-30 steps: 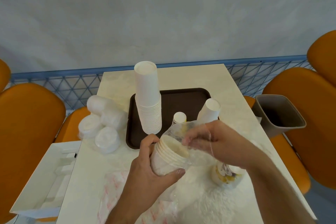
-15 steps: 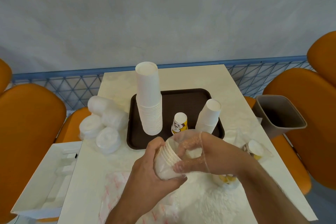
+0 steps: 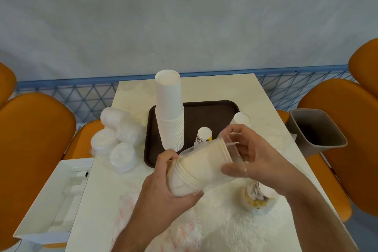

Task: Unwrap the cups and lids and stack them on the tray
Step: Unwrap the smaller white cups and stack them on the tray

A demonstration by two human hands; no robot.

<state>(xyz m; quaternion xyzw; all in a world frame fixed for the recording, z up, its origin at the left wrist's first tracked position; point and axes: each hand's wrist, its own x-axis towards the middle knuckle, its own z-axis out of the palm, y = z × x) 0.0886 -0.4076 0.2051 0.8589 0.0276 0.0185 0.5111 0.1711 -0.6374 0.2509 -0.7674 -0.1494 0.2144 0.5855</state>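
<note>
Cup sleeve lies w/ long axis left-right btw hands: left hand grips its left end, right hand pinches wrap at right end.

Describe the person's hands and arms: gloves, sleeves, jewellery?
Both forearms are bare, with no sleeves in view. The left hand wears no glove. The right hand wears no glove either; a thin ring shows on one finger. No watch or wristband shows.

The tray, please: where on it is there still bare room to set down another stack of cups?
The tray is bare along its far right, behind the small printed cup and right of the tall white stack. Its near edge is crowded: both cup stacks plus the right hand holding the wrapped cups.
</note>
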